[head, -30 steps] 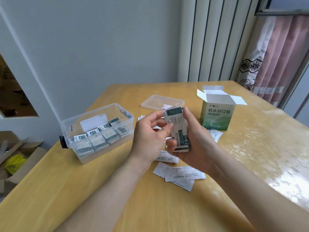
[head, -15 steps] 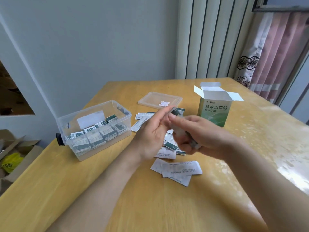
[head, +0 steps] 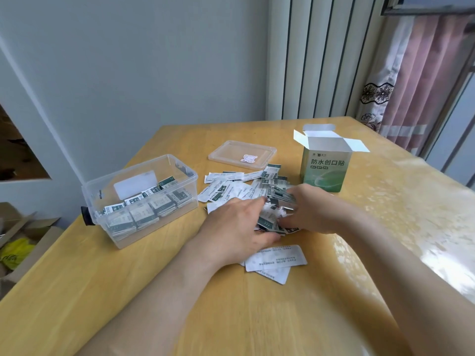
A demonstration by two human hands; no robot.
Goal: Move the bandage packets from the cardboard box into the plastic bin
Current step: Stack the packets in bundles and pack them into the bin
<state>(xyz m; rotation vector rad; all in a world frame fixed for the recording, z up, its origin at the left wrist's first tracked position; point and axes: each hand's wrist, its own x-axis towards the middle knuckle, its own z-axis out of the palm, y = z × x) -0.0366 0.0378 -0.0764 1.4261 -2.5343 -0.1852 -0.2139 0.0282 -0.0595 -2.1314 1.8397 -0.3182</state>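
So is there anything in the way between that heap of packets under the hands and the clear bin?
Nothing visible does. The left hand and right hand are on the packets. The bin stands open beside them, its lid set apart on the table, with only bare table between. They need only be lifted over the bin's wall.

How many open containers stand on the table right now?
2: the clear plastic bin on the left, part-filled with packets, and the green cardboard box on the right, flaps up. None seems hidden.
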